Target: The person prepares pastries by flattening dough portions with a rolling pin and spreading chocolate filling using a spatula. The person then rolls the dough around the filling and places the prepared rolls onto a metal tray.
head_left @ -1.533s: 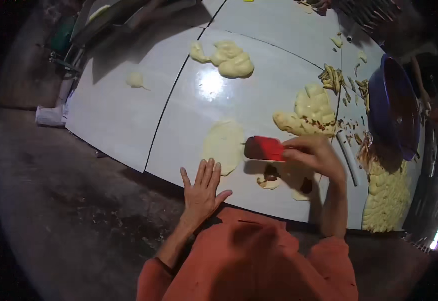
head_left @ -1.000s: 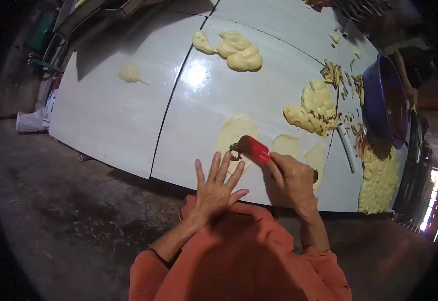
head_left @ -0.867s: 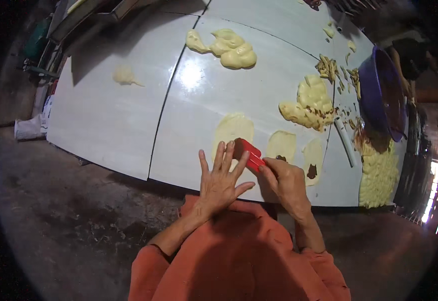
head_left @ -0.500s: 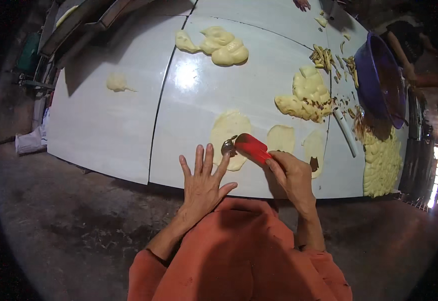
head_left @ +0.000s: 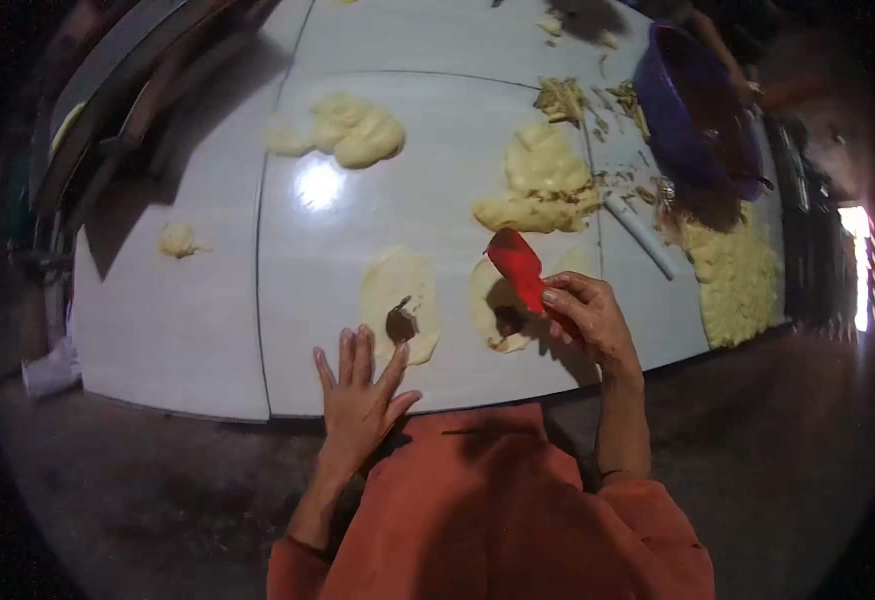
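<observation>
My left hand [head_left: 357,400] lies with fingers spread at the table's near edge, its index fingertip at the lower rim of a flattened oval of pale dough [head_left: 387,285]. A dark brown dab of filling [head_left: 400,322] sits on that dough, just above the fingertip. My right hand [head_left: 585,318] grips a red scoop [head_left: 517,262] by its handle, blade tilted up and away from me. The scoop hangs over a second dough oval [head_left: 480,290], which has dark filling [head_left: 508,320] near its lower end. Part of a third dough piece [head_left: 574,260] shows behind my right hand.
Lumps of yellow dough [head_left: 357,135] lie farther back on the white table [head_left: 207,330]. At right are a smeared dough mass [head_left: 542,165], a pale rod [head_left: 639,235], a large purple basin [head_left: 672,110] and a dimpled dough slab [head_left: 732,280]. Another person's arm [head_left: 722,50] reaches beside the basin.
The red scoop has lifted off the left dough oval and moved right, over the second one, where dark filling now shows. My left hand stays spread beside the first oval. The view has shifted.
</observation>
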